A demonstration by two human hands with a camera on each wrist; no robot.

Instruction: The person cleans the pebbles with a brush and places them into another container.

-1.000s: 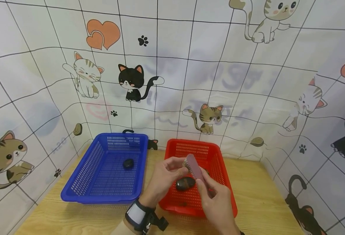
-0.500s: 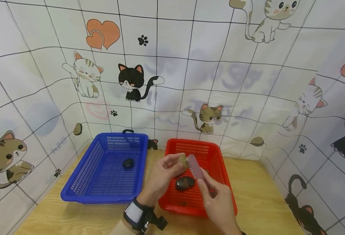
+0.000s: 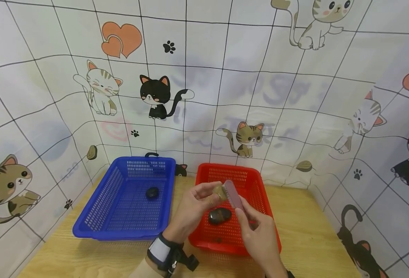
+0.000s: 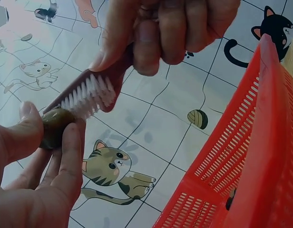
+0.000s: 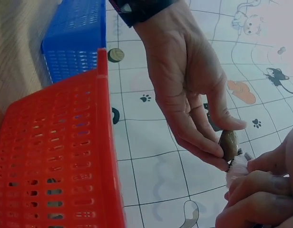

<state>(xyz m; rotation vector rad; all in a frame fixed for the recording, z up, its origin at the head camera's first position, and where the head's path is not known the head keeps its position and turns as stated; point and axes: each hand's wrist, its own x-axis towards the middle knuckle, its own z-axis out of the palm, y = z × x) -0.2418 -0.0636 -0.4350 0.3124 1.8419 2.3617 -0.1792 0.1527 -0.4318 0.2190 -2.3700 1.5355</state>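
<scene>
Brush [image 3: 232, 194] slightly shifted, right fingers [image 4: 146, 45] gripping it, left fingers [image 4: 70, 159] pinching stone [image 4: 55, 129]

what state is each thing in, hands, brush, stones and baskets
left hand, pinching the small stone
right hand, gripping the brush
brush, bristles against the small stone
small stone, held up over the red basket
banded stone, lying in the red basket
black stone, lying in the blue basket
both baskets, upright on the table
</scene>
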